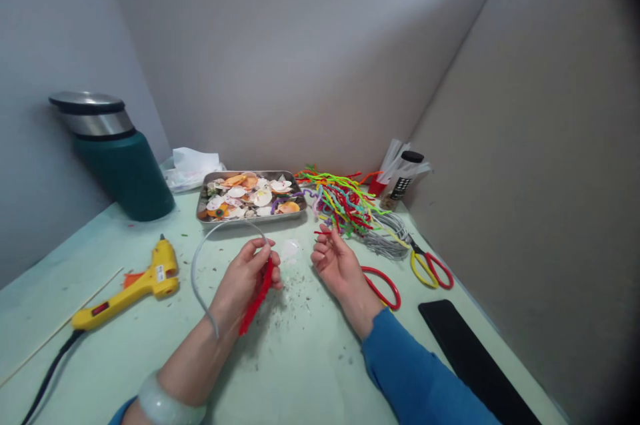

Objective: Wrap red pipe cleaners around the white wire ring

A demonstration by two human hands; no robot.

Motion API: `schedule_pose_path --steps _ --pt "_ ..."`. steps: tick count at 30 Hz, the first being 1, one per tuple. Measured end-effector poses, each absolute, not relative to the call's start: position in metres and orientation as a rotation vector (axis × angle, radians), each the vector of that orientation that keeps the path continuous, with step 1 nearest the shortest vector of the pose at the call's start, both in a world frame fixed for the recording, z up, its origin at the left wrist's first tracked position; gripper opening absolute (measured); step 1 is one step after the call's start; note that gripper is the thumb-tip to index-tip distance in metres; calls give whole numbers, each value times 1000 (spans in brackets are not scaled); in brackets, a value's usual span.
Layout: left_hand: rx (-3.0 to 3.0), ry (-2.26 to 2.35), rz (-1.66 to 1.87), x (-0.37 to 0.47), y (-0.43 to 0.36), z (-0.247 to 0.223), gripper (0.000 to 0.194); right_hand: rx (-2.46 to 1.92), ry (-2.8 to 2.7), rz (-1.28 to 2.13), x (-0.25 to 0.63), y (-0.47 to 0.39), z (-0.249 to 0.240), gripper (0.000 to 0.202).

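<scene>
My left hand (253, 268) is closed on a thin grey curved hoop (194, 265), open at one end, which arches over the wrist. A fuzzy red pipe cleaner strip (257, 301) hangs down from the same hand; whether it is fixed to the hoop is hidden by the fingers. My right hand (337, 265) is raised to the right of it, palm turned up, with thumb and fingertips pinching a thin red pipe cleaner (321, 233). Just beyond that hand lies a tangled heap of coloured pipe cleaners (345, 201) beside coiled grey wire (387, 238).
A metal tray (250, 219) of seashells stands at the back. At left are a yellow glue gun (150, 281), a thin stick (60, 328) and a green flask (123, 171). Scissors (433, 268), red handles (387, 291), a black strip (470, 351) and a jar (400, 178) stand right.
</scene>
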State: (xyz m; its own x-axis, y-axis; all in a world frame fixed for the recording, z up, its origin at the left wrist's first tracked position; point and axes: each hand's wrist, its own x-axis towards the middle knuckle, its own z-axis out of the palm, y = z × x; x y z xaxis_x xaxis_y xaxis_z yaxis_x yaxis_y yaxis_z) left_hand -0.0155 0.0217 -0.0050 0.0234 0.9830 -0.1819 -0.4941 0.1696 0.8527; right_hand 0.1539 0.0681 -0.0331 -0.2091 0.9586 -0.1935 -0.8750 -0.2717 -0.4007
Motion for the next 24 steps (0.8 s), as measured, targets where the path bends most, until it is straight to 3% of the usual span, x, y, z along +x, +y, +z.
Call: schedule_pose_path --steps 12,24 --pt "697 847 1238 -11 20 -2 22 -721 -872 1829 139 48 -34 22" --pt "732 933 925 -8 18 -14 34 -961 -1393 1376 132 40 -33 31"
